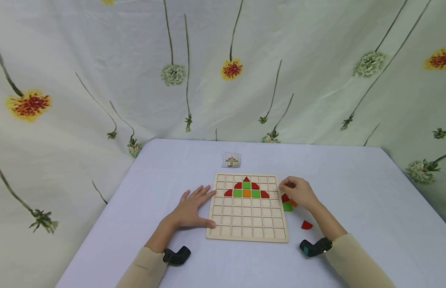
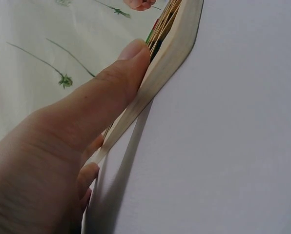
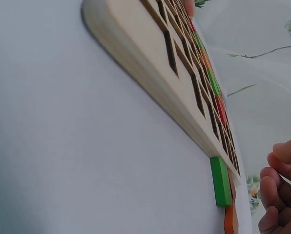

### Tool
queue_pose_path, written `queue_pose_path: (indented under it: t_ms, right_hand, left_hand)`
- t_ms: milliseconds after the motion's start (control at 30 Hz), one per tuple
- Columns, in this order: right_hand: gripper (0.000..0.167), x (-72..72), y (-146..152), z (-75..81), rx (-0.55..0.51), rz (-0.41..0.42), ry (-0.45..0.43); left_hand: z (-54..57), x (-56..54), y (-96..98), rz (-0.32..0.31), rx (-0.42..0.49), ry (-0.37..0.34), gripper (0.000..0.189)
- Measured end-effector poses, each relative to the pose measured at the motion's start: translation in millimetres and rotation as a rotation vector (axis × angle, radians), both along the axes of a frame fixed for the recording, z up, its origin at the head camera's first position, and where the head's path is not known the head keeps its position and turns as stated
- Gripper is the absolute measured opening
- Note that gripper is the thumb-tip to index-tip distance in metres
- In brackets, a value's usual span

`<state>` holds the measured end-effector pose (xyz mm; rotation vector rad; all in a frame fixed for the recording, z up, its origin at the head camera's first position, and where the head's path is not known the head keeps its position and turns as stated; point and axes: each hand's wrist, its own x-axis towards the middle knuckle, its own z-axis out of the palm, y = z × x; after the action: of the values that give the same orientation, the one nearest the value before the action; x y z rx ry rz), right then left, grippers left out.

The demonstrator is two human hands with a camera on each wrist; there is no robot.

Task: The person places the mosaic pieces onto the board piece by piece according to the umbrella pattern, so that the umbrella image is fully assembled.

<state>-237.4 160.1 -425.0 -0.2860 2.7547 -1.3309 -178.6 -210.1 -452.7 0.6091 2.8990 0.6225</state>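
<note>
A light wooden grid board (image 1: 247,222) lies on the table. Set in its upper cells are a red triangle (image 1: 246,179), several red quarter rounds (image 1: 228,193), green squares (image 1: 246,185) and one orange square (image 1: 247,193). My left hand (image 1: 191,209) rests spread along the board's left edge, the thumb (image 2: 131,61) on its rim. Past the right edge, my right hand (image 1: 298,191) hovers with curled fingers, thumb and forefinger together; I cannot tell whether a piece is between them. Under it lie loose red (image 1: 285,197), orange (image 1: 293,203) and green (image 1: 288,207) pieces.
Behind the board sits a small card (image 1: 231,160) printed with a similar coloured pattern on a grid. A single red quarter round (image 1: 307,225) lies apart near the right forearm. Black wrist devices (image 1: 177,256) are on both arms. Flower-printed cloth (image 1: 208,100) hangs behind the table.
</note>
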Motion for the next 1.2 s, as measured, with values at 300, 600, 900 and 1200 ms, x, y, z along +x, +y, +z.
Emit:
queue_pose_path:
  t_ms: [300, 600, 900, 1200]
  right_hand:
    - [0.011, 10.8, 21, -2.8, 0.052, 0.069, -0.022]
    - [0.009, 19.1, 36, -13.8, 0.039, 0.140, -0.008]
    - [0.020, 20.2, 37, -19.2, 0.035, 0.187, 0.006]
    - [0.024, 23.2, 37, -18.8, 0.046, 0.215, 0.027]
  left_hand:
    - [0.4, 0.1, 0.3, -0.001, 0.005, -0.004, 0.106]
    - [1.3, 0.0, 0.6, 0.001, -0.002, -0.005, 0.106]
    - [1.5, 1.1, -0.1, 0.009, -0.003, 0.001, 0.106]
    - [2.5, 1.5, 1.8, 0.006, 0.001, -0.003, 0.106]
